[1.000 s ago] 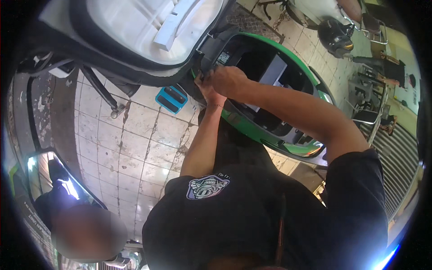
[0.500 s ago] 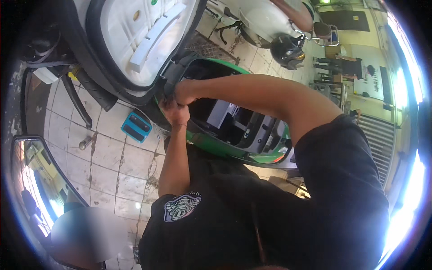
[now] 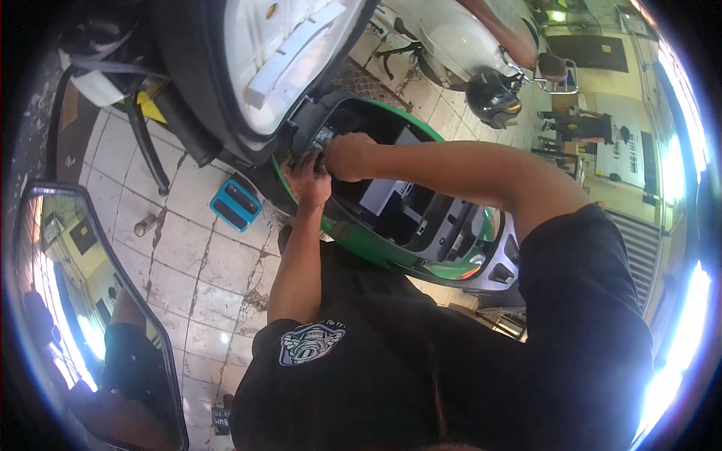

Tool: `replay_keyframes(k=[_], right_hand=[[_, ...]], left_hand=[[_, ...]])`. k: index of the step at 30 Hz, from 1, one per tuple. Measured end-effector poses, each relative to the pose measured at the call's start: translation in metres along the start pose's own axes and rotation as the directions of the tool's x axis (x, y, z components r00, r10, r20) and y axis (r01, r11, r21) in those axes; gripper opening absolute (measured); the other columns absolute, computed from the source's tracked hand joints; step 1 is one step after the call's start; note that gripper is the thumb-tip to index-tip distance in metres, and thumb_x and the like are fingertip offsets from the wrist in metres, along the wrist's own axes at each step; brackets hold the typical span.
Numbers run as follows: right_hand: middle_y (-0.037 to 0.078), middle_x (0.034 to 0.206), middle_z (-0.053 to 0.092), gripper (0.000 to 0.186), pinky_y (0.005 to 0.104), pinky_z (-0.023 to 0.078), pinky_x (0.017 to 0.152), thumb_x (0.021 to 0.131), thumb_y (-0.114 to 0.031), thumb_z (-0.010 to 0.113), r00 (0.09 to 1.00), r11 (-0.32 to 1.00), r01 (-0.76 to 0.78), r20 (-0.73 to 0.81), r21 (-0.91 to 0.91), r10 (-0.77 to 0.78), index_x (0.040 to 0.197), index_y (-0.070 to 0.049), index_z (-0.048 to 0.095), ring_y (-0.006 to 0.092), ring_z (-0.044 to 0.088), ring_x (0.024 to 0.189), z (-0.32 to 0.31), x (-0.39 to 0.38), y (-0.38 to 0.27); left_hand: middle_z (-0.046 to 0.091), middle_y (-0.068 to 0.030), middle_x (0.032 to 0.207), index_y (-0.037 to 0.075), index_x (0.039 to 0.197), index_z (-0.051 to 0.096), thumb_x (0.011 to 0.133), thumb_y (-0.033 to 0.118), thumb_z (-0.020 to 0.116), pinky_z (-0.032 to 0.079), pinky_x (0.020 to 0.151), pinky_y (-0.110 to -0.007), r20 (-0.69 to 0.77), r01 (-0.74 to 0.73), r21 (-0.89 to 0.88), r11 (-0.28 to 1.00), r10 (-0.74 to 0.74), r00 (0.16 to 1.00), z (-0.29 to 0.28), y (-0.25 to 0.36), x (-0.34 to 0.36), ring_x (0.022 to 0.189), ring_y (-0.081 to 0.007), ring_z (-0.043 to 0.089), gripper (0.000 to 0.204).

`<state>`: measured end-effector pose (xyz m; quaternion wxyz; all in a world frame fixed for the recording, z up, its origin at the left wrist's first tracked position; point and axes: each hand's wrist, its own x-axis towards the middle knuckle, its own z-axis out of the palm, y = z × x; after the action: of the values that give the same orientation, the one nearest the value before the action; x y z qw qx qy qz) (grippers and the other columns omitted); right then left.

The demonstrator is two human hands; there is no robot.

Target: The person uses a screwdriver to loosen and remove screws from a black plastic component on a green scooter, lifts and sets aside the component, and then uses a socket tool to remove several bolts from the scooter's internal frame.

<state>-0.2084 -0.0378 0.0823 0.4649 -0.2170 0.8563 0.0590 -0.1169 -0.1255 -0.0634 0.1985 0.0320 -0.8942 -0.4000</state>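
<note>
A green scooter body (image 3: 361, 254) lies in front of me, its seat (image 3: 289, 64) tipped up with the white underside showing. Both hands work at the seat-hinge end of the dark under-seat compartment (image 3: 376, 197). On the near rim rests my left hand (image 3: 309, 180), its fingers apart beside the hinge bracket (image 3: 299, 120). Just right of it, my right hand (image 3: 350, 156) is closed over the compartment's edge; whatever its fingers grip is hidden. A small pale patch (image 3: 323, 138) shows by its fingertips. Deeper inside stands a grey block-shaped part (image 3: 380, 197).
A blue tray (image 3: 235, 204) with dark compartments and a small metal cylinder (image 3: 145, 225) lie on the tiled floor (image 3: 214, 278). A mirror (image 3: 101, 316) stands at left. Beyond are a white scooter (image 3: 451, 45), a black helmet (image 3: 494, 99) and another person (image 3: 587, 126).
My view has shifted, so the scooter sits slightly farther right and lower. My hands, earlier pressed together at the hinge, are now a little apart, with the left fingers spread.
</note>
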Motion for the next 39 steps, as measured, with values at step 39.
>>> replay_keyframes(k=[39], right_hand=[[0.017, 0.081, 0.066, 0.033, 0.0495, 0.052, 0.059, 0.096, -0.028, 0.051, 0.911, 0.881, 0.314, -0.149, -0.354, -0.384, 0.115, -0.006, 0.067, 0.0293, 0.065, 0.066, 0.008, 0.002, 0.015]], left_hand=[[0.072, 0.0025, 0.101, 0.02, 0.095, 0.075, 0.077, 0.017, 0.071, 0.037, 0.099, -0.044, 0.175, 0.117, -0.129, 0.985, -0.094, 0.98, 0.002, 0.002, -0.006, 0.112, -0.0311, 0.049, 0.018]])
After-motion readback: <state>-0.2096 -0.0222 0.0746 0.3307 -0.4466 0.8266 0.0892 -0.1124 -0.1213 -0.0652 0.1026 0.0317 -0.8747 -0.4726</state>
